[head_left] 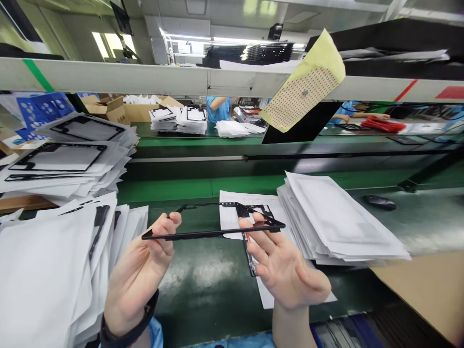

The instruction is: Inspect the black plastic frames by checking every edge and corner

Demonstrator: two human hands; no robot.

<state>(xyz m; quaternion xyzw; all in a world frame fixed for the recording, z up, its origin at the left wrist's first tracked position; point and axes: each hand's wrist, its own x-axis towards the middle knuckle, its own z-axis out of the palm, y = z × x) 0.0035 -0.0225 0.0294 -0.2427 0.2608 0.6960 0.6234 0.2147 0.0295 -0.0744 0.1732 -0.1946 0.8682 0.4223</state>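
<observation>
Black and thin, a rectangular frame [217, 234] is held up near the picture's centre, tilted nearly edge-on, above the dark green worktop [210, 290]. The left hand [139, 275] has its fingers closed around the frame's left end. The right hand [286, 266] supports the right end on its fingers, which are slightly spread, the thumb apart and pointing right. Beneath, right of centre, printed paper [232, 220] lies near another black frame part [251, 261]. White sheets [333, 212] are stacked at centre right; more sheets with black frames between them [65, 188] fill the left side. Upper right of centre, a yellow sticker sheet [306, 92] hangs from the white beam [145, 79].
</observation>
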